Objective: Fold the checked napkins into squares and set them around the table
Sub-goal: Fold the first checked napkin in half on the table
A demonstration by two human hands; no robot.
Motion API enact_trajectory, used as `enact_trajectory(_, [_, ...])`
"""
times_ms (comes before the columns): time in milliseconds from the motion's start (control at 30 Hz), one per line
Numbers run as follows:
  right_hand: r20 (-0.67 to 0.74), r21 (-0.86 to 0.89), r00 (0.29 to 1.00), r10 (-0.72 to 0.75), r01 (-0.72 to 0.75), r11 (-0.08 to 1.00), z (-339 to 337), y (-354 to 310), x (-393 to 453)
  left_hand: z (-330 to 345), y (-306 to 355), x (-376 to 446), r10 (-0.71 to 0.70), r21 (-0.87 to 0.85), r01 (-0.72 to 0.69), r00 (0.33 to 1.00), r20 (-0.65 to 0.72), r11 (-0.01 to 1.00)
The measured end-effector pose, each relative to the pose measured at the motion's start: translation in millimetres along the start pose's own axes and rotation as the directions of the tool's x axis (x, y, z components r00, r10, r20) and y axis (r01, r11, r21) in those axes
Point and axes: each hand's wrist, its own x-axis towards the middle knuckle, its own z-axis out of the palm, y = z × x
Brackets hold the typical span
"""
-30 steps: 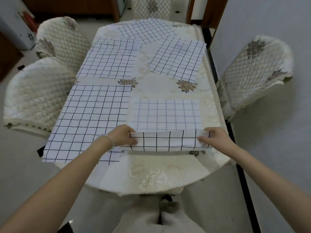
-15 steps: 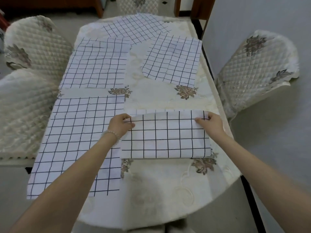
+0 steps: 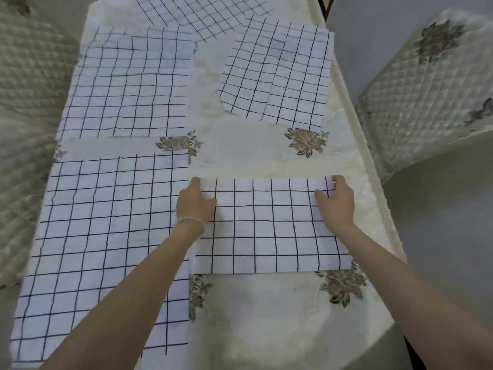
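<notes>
Left hand (image 3: 196, 202) pinches the far-left corner of the folded white napkin with black grid lines (image 3: 269, 225), thumb lying on top of the cloth and fingers at its edge. Right hand (image 3: 336, 201) grips the far-right corner the same way, thumb on top and fingers curled over the far edge. I log the folded napkin as flat on the cream embossed tablecloth with brown flower prints (image 3: 256, 153), at the near right of the table, its top layer reaching the far edge. A beaded bracelet (image 3: 190, 219) sits on the left wrist. I note a larger checked napkin (image 3: 106, 231) spread flat just beside it on the left, edges touching or overlapping, I cannot tell which. Three more checked napkins lie farther off: far left (image 3: 128, 86), far right (image 3: 280, 78), far end (image 3: 202, 14). Quilted cream chair covers stand at the right (image 3: 426, 89) and left (image 3: 29, 89).
</notes>
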Motion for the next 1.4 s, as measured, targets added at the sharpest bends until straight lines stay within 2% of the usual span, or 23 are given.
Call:
enact_trajectory(67, [-0.075, -0.058, 0.995, -0.072, 0.067, 0.996, 1.9, 0.4, -2.5, 3.0, -0.2, -3.4, 0.035, 0.076, -0.027, 0.994, -0.103, 0.997])
enact_trajectory(133, [-0.156, -0.140, 0.964, -0.215, 0.194, 0.971, 4.3, -3.4, -8.8, 7.3, 4.3, -9.3, 0.188, 0.250, -0.135, 0.961, -0.202, 0.959])
enact_trajectory(167, [-0.151, -0.153, 0.945, -0.289, 0.267, 0.951, 7.6, -9.6, -15.7, 11.3, 9.1, -14.1, 0.294, 0.316, -0.221, 0.933, -0.206, 0.923])
enact_trajectory(233, [-0.034, -0.155, 0.906, -0.422, 0.412, 0.898, 23.8, -24.4, -33.8, 30.7, 18.3, -25.7, 0.508, 0.389, -0.433, 0.854, -0.111, 0.813])
enact_trajectory(300, [0.140, -0.172, 0.837, -0.529, 0.547, 0.819, 47.7, -39.0, -53.8, 56.4, 25.1, -37.8, 0.612, 0.419, -0.572, 0.789, 0.045, 0.706])
enact_trajectory(333, [0.214, -0.184, 0.802, -0.558, 0.594, 0.783, 59.5, -44.1, -62.2, 67.8, 26.2, -42.0, 0.615, 0.421, -0.597, 0.781, 0.108, 0.683])
enact_trajectory(400, [0.316, -0.216, 0.775, -0.548, 0.621, 0.754, 77.3, -44.4, -69.9, 84.4, 23.2, -45.7, 0.578, 0.438, -0.595, 0.794, 0.189, 0.674])
enact_trajectory(533, [0.384, -0.319, 0.760, -0.525, 0.642, 0.697, 79.4, -20.7, -59.3, 90.2, 8.1, -38.2, 0.567, 0.451, -0.595, 0.795, 0.215, 0.665])
enact_trajectory(600, [0.375, -0.364, 0.768, -0.519, 0.637, 0.679, 66.2, -4.0, -49.2, 81.8, -3.5, -31.6, 0.575, 0.448, -0.596, 0.793, 0.199, 0.667])
enact_trajectory(767, [0.275, -0.424, 0.868, -0.413, 0.495, 0.758, 22.4, 41.2, -27.7, 52.7, -42.3, -20.3, 0.508, 0.473, -0.498, 0.853, 0.116, 0.727])
enact_trajectory(900, [0.240, -0.458, 0.897, -0.371, 0.441, 0.772, 18.3, 38.4, -28.8, 45.3, -33.2, -25.9, 0.492, 0.493, -0.463, 0.867, 0.080, 0.736])
enact_trajectory(967, [0.210, -0.440, 0.894, -0.395, 0.447, 0.778, 26.8, 22.2, -45.8, 52.8, -16.5, -43.4, 0.540, 0.470, -0.508, 0.838, 0.078, 0.721])
enact_trajectory(1067, [0.264, -0.326, 0.828, -0.494, 0.559, 0.762, 50.6, -1.7, -94.4, 78.7, -0.8, -85.8, 0.610, 0.394, -0.622, 0.773, 0.173, 0.677])
enact_trajectory(1167, [0.320, -0.278, 0.801, -0.506, 0.589, 0.759, 66.2, 1.1, -124.2, 95.8, -4.9, -107.3, 0.564, 0.368, -0.600, 0.798, 0.212, 0.710])
enact_trajectory(1300, [0.331, -0.366, 0.814, -0.477, 0.577, 0.730, 54.4, 33.3, -119.6, 89.9, -33.6, -105.7, 0.542, 0.444, -0.566, 0.818, 0.195, 0.694])
enact_trajectory(1400, [0.302, -0.392, 0.846, -0.440, 0.531, 0.752, 33.5, 54.1, -108.9, 71.8, -52.0, -104.7, 0.501, 0.438, -0.511, 0.852, 0.150, 0.739])
